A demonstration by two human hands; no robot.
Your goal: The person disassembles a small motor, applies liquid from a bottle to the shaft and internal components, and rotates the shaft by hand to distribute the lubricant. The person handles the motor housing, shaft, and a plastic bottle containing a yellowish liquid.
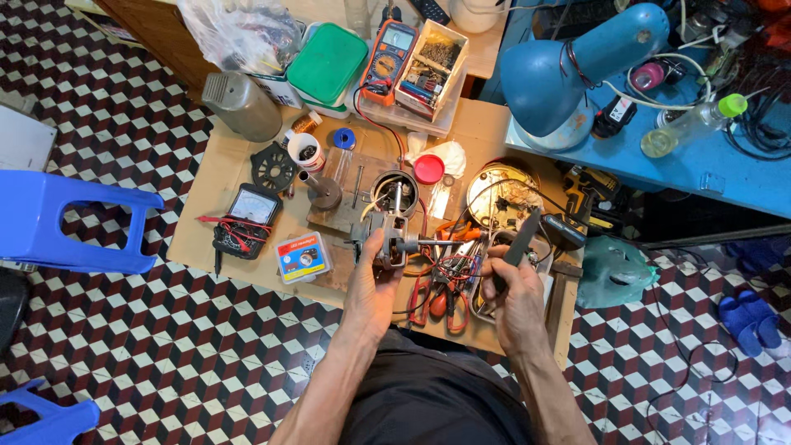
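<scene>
Grey motor (389,241) gripped in left hand (372,288), shaft pointing right; right hand (515,298) grips dark tool (519,244), tilted up-right

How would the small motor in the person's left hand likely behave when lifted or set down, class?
The motor, gripped by the left hand, looks like metal, so probably heavy for its size and rigid. Its thin shaft sticks out sideways, so it might rock or roll. The attached wires look floppy and may drag.

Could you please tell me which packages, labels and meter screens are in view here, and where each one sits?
Orange digital multimeter: top of board, grey screen.
Black analogue meter: left of board, pale dial, red leads.
Small flat box: beside left hand, blue-and-red label.
Open cardboard box: right of orange meter, holding small parts.
</scene>
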